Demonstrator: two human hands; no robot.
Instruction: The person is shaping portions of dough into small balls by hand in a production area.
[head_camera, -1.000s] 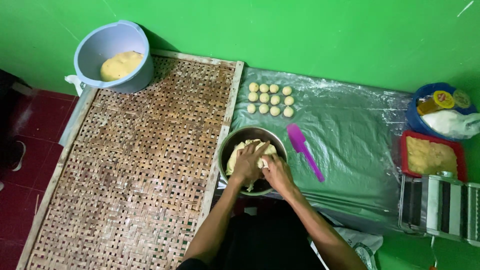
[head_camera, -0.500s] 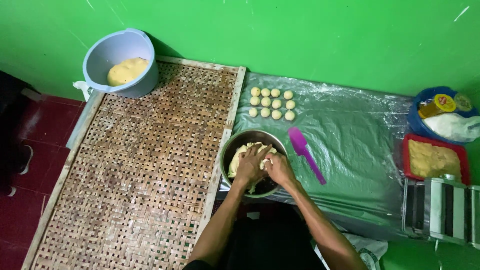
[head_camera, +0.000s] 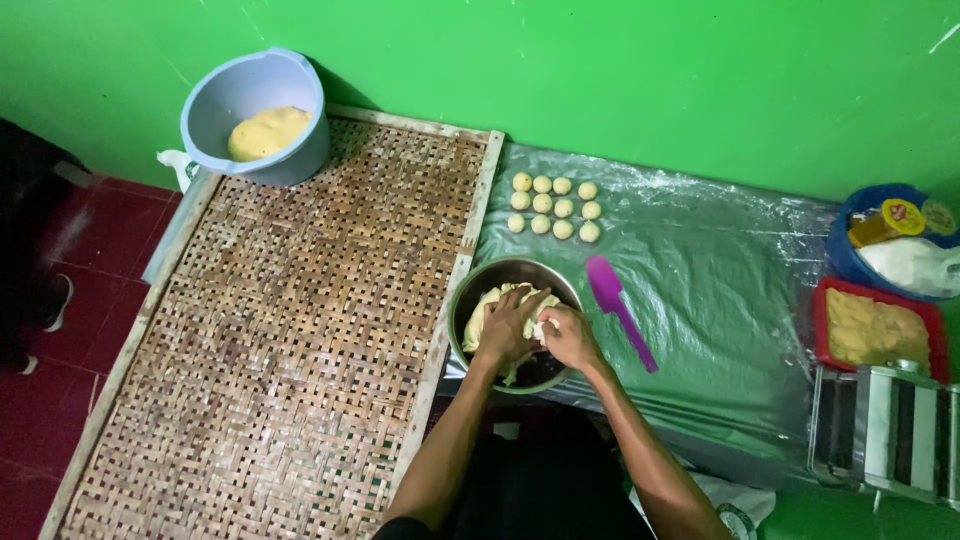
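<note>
A metal bowl (head_camera: 470, 300) holding pale yellow dough (head_camera: 483, 305) sits at the edge of a plastic-covered surface. My left hand (head_camera: 508, 328) rests over the dough inside the bowl, fingers spread on it. My right hand (head_camera: 567, 337) is closed on a small piece of the dough just right of the left hand. Several small dough balls (head_camera: 553, 207) lie in rows on the plastic beyond the bowl. A purple spatula (head_camera: 618, 305) lies right of the bowl.
A large woven bamboo tray (head_camera: 280, 320) fills the left side. A blue bucket (head_camera: 250, 95) with a dough lump stands at its far corner. At the right are a red tray (head_camera: 822, 330) of yellow filling, a blue basin (head_camera: 850, 250) and a metal roller machine (head_camera: 890, 425).
Both hands stay in the bowl working the dough; the right hand has pinched a small piece. The view has shifted slightly.
</note>
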